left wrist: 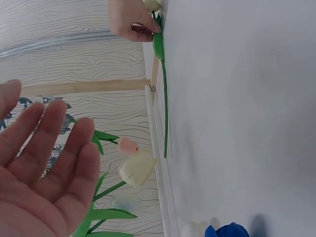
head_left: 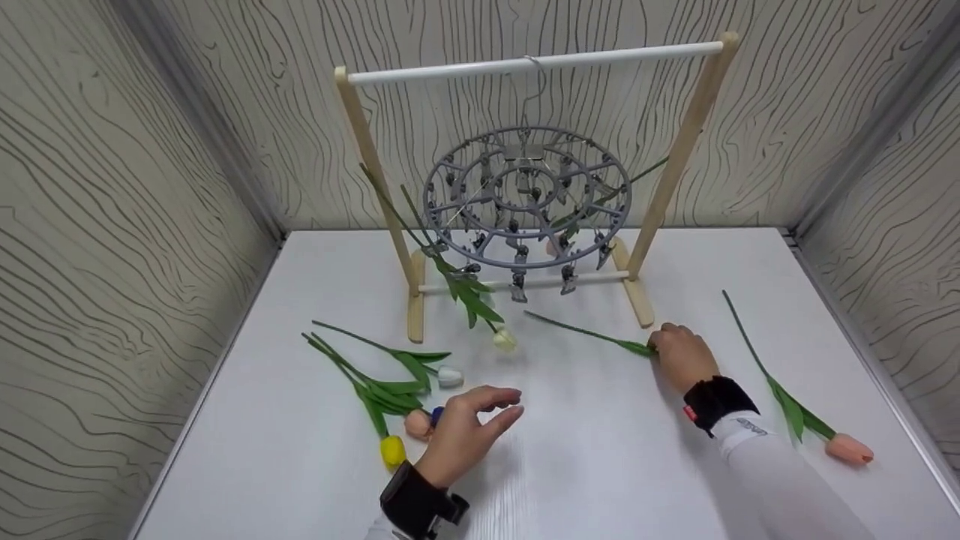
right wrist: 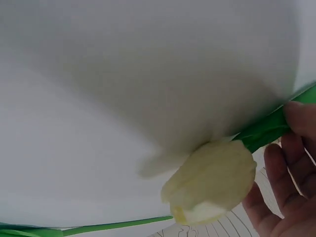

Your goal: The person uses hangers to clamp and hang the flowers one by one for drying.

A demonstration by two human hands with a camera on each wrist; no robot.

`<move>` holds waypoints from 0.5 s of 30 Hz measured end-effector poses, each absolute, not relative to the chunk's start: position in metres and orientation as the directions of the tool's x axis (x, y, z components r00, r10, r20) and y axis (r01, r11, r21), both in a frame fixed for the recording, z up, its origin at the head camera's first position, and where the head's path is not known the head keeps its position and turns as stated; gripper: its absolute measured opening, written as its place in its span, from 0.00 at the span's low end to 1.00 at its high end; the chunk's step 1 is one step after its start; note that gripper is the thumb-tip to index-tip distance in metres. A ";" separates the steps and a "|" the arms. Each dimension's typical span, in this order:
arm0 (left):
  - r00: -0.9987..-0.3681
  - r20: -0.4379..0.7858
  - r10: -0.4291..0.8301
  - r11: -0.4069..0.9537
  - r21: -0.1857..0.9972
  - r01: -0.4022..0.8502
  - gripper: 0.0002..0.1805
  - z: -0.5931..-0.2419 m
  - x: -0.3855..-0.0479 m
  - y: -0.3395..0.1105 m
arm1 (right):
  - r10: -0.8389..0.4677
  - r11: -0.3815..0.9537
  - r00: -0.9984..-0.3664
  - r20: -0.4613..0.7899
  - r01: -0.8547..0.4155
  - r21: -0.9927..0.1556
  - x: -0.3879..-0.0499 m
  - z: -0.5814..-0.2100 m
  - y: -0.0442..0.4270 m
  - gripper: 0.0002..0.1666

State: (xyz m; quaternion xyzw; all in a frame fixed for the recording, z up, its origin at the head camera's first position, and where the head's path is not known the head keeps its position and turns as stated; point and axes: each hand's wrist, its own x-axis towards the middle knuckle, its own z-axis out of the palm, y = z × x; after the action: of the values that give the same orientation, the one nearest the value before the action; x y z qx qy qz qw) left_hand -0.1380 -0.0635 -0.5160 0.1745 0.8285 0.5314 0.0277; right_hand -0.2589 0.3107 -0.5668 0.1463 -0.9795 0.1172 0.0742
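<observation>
My right hand (head_left: 684, 360) pinches the green leaves of a tulip (head_left: 577, 328) lying at the table's right of centre, its stem pointing left. In the right wrist view, the cream bloom (right wrist: 212, 182) shows beside the fingers of my right hand (right wrist: 291, 163). My left hand (head_left: 466, 435) is held over the left part of the table, thumb and fingers apart with nothing between them, near a blue bloom (head_left: 437, 415) and a peach bloom (head_left: 418, 424). In the left wrist view its fingers (left wrist: 54, 148) are spread.
A wooden stand (head_left: 679, 150) with a white bar holds a round grey clip hanger (head_left: 525, 262). A white tulip (head_left: 504, 340) and a pink one hang from its clips. On the table lie a yellow tulip (head_left: 392, 451), a white one (head_left: 450, 376) and, far right, a pink one (head_left: 849, 448).
</observation>
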 end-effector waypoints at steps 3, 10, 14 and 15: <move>-0.937 0.114 0.330 0.371 0.897 0.239 0.15 -0.517 -0.137 -0.062 | -0.249 0.924 -0.960 0.126 -0.274 -0.268 -0.248 -0.563 0.311 0.07; -0.935 0.053 0.351 0.368 0.910 0.190 0.14 -0.517 -0.136 -0.057 | -0.240 0.904 -0.959 0.151 -0.277 -0.324 -0.220 -0.551 0.306 0.08; -0.933 0.057 0.356 0.363 0.911 0.194 0.15 -0.518 -0.136 -0.055 | -0.224 0.882 -0.957 0.183 -0.279 -0.379 -0.202 -0.542 0.296 0.07; -0.933 0.051 0.357 0.361 0.913 0.188 0.15 -0.518 -0.136 -0.054 | -0.219 0.875 -0.957 0.190 -0.279 -0.395 -0.197 -0.541 0.293 0.07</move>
State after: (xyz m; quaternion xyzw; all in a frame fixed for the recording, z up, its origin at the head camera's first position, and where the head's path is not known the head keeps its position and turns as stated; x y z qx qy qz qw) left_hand -0.1363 -0.0543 -0.5181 0.1661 0.8212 0.5404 0.0782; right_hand -0.1974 0.2929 -0.5406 0.1291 -0.9658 0.2137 0.0700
